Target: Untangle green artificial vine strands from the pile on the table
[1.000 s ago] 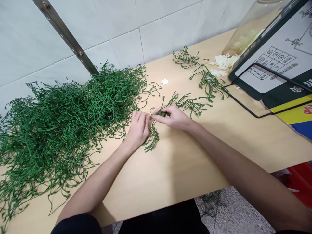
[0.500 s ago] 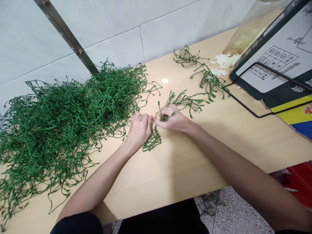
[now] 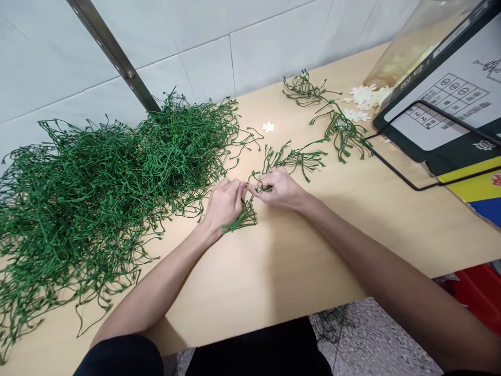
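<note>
Green stems (image 3: 246,215) are gripped in the tightly curled left hand (image 3: 224,202) and right hand (image 3: 283,189); they could be snapped by overpulling, or snagged by the heap (image 3: 102,188) at nine o'clock.

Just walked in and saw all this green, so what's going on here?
A person is working bare-handed over a table. The left hand and right hand are pinched close together on thin green artificial-looking stems, with ends sticking out of both. A big heap of similar green stems lies to the left; loose sprigs lie beyond the right hand, with white blossoms beside a printed box.
</note>
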A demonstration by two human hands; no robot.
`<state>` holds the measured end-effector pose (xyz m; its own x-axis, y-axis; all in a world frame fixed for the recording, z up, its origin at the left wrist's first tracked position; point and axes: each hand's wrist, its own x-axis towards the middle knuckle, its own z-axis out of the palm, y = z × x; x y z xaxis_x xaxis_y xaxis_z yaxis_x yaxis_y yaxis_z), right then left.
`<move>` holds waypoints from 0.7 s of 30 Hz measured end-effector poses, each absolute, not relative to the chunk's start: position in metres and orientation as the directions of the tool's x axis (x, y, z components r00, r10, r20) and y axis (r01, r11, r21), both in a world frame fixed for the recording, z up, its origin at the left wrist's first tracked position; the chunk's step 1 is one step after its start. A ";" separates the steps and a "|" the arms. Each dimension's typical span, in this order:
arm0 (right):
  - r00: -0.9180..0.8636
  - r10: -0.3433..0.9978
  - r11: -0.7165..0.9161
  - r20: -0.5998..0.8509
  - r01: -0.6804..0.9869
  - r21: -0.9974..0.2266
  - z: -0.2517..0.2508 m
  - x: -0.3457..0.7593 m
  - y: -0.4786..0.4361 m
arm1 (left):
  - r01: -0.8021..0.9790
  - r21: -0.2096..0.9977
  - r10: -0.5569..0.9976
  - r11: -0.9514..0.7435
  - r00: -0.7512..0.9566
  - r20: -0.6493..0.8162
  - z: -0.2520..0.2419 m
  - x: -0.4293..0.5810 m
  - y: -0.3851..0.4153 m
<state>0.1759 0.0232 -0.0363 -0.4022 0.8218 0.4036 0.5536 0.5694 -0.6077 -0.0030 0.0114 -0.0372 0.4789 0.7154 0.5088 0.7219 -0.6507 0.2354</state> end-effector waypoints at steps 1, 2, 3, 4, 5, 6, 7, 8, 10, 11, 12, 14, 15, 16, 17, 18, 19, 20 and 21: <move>-0.399 0.829 0.558 0.391 0.561 -0.612 -0.036 0.175 0.022 | 0.721 0.241 0.717 -0.650 0.475 0.511 -0.037 -0.003 0.012; -0.391 0.838 0.545 0.381 0.568 -0.617 -0.036 0.174 0.022 | 0.718 0.248 0.717 -0.650 0.473 0.512 -0.037 -0.002 0.011; -0.380 0.847 0.530 0.371 0.575 -0.623 -0.036 0.174 0.022 | 0.714 0.253 0.716 -0.653 0.473 0.513 -0.036 -0.002 0.010; -0.357 0.861 0.508 0.361 0.583 -0.634 -0.036 0.174 0.022 | 0.708 0.256 0.712 -0.658 0.474 0.518 -0.035 -0.002 0.008; -0.317 0.880 0.475 0.354 0.594 -0.649 -0.036 0.174 0.022 | 0.704 0.256 0.706 -0.663 0.474 0.526 -0.033 -0.003 0.005; -0.258 0.899 0.436 0.354 0.604 -0.667 -0.036 0.174 0.023 | 0.700 0.255 0.700 -0.667 0.471 0.537 -0.032 -0.004 0.002; -0.198 0.914 0.398 0.355 0.610 -0.686 -0.036 0.175 0.023 | 0.702 0.254 0.696 -0.665 0.461 0.550 -0.030 -0.005 -0.002; -0.150 0.922 0.371 0.357 0.607 -0.703 -0.036 0.175 0.023 | 0.705 0.267 0.702 -0.657 0.441 0.559 -0.028 -0.007 -0.004; -0.122 0.925 0.362 0.360 0.572 -0.736 -0.034 0.176 0.022 | 0.716 0.338 0.744 -0.611 0.372 0.556 -0.027 -0.010 -0.005; -0.142 0.923 0.375 0.358 0.541 -0.753 -0.032 0.175 0.021 | 0.727 0.395 0.782 -0.562 0.311 0.540 -0.027 -0.012 -0.004; -0.175 0.921 0.388 0.348 0.510 -0.768 -0.030 0.175 0.019 | 0.733 0.448 0.815 -0.512 0.251 0.522 -0.028 -0.013 -0.002; -0.235 0.920 0.390 0.314 0.470 -0.792 -0.027 0.174 0.016 | 0.728 0.523 0.853 -0.442 0.161 0.497 -0.032 -0.015 0.002; -0.261 0.920 0.386 0.293 0.466 -0.796 -0.026 0.174 0.015 | 0.718 0.542 0.854 -0.437 0.142 0.501 -0.034 -0.016 0.004; -0.283 0.919 0.382 0.275 0.466 -0.798 -0.026 0.174 0.014 | 0.703 0.552 0.848 -0.449 0.140 0.511 -0.037 -0.016 0.006; -0.299 0.918 0.379 0.261 0.464 -0.801 -0.026 0.174 0.014 | 0.684 0.553 0.835 -0.475 0.153 0.528 -0.039 -0.017 0.007; -0.310 0.917 0.375 0.251 0.455 -0.807 -0.026 0.175 0.014 | 0.667 0.548 0.819 -0.505 0.170 0.548 -0.041 -0.017 0.007; -0.317 0.916 0.371 0.245 0.441 -0.817 -0.027 0.176 0.014 | 0.654 0.537 0.801 -0.533 0.186 0.569 -0.043 -0.018 0.007; -0.323 0.915 0.369 0.242 0.424 -0.827 -0.028 0.177 0.015 | 0.645 0.524 0.785 -0.555 0.198 0.587 -0.045 -0.018 0.008; -0.327 0.914 0.367 0.243 0.406 -0.837 -0.029 0.178 0.015 | 0.642 0.513 0.773 -0.569 0.205 0.601 -0.046 -0.019 0.008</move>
